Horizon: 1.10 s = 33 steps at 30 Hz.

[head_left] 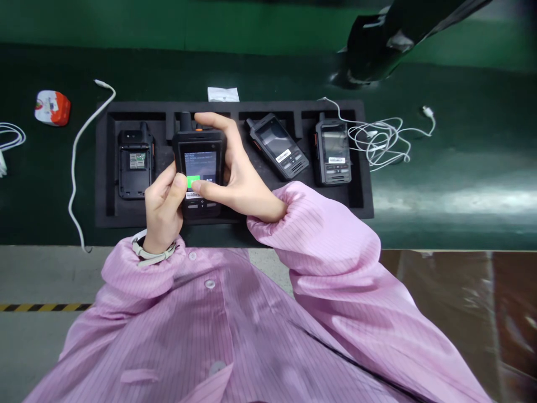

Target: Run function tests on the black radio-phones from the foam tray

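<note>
A black two-way radio (201, 162) with a lit screen is held upright above the foam tray (235, 219). My left hand (164, 204) grips its left side, thumb near a green block on the screen. Wrapped around the right side is my right hand (235, 170), its thumb on the lower screen and its index finger by the top knob. To the left in the tray lies a radio with its back side up and its battery bay uncovered (136, 162). On the right lie a tilted radio (277, 145) and a straight one (333, 151), both with dark screens.
A coiled white cable (381, 143) trails off the tray's right end. Another white cable (74, 162) runs along the left. A red-and-white packet (52, 108) sits at far left, and a small white packet (222, 94) behind the tray. A dark post (369, 47) rises at back right.
</note>
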{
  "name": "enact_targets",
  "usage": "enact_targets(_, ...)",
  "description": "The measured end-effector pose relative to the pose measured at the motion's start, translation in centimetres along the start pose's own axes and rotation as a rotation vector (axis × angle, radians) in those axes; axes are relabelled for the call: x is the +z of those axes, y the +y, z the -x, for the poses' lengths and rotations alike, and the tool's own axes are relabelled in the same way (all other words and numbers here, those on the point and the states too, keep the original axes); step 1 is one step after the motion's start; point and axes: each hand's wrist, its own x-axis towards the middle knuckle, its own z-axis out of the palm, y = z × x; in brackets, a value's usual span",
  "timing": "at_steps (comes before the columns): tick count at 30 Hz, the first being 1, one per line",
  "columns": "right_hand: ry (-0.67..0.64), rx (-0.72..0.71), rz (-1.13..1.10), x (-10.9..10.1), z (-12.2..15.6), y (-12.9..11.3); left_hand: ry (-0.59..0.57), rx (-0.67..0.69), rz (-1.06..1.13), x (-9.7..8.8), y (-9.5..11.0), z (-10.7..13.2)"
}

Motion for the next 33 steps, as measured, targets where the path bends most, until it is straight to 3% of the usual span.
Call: enact_targets(33,-0.036,-0.025,-0.076,-0.24,0.11,-0.43,-0.016,0.017,0.009,-0.04,-0.07,-0.02)
